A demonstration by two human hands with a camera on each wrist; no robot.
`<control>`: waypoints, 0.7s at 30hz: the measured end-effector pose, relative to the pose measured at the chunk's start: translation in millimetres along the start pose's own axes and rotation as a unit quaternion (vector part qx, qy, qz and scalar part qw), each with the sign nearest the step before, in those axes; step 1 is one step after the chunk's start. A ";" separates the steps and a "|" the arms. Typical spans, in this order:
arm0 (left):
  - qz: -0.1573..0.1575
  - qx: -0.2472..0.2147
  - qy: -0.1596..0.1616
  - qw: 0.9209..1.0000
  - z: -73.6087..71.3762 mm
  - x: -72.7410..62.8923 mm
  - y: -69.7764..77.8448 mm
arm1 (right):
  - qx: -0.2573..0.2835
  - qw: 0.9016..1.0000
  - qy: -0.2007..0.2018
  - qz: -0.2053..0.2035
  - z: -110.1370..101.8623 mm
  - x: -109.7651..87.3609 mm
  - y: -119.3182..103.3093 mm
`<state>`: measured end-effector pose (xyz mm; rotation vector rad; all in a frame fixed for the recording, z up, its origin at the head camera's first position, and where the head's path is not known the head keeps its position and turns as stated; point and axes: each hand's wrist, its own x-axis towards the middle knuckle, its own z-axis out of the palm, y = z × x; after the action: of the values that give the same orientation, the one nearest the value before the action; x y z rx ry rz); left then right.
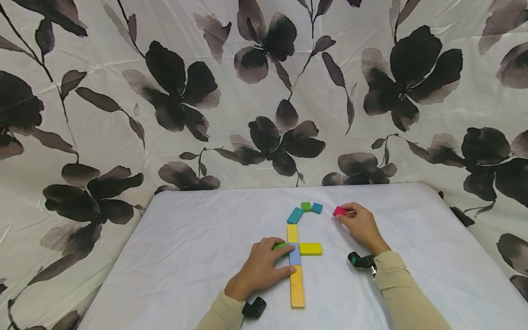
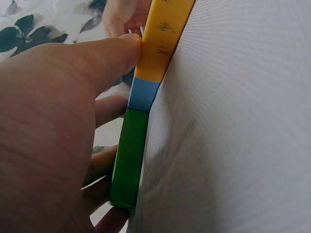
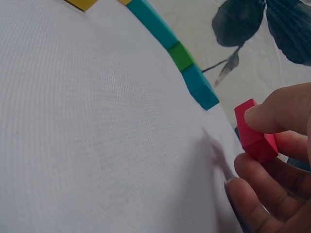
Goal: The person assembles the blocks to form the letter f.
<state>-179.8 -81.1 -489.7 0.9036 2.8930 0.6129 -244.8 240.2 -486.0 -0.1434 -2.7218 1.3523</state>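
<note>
My right hand point(image 1: 364, 225) pinches a small red block point(image 1: 339, 211) between thumb and fingers, right of the row's curved far end. In the right wrist view the red block point(image 3: 255, 133) is close to the end teal-blue block point(image 3: 200, 88). My left hand point(image 1: 261, 266) rests over the middle of the row, fingers spread. Its thumb touches the long orange block point(image 1: 297, 293); its fingertips lie at the light blue block point(image 1: 294, 257) and the green block point(image 1: 280, 246), which the hand partly hides. A yellow block point(image 1: 310, 249) juts out right of the light blue one.
Beyond the light blue block the row continues with a yellow block point(image 1: 292, 233), a teal block point(image 1: 294, 215), a small green block point(image 1: 305, 206) and a small blue block point(image 1: 316, 208). White cloth point(image 1: 198, 238) covers the table; a floral curtain point(image 1: 231, 101) hangs behind its far edge.
</note>
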 end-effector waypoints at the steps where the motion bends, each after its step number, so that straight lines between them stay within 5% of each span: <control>1: 0.000 0.000 0.000 1.000 -0.1 0.0 0.2 | 0.000 1.000 0.000 -0.002 0.4 0.6 0.2; 21: 0.003 0.000 0.003 1.000 1.1 -0.2 0.0 | -0.026 0.999 -0.009 -0.025 7.6 7.9 -8.3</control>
<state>-179.4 -80.8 -490.7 0.9134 2.8962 0.6174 -254.0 230.2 -483.6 -0.0678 -2.7578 1.2758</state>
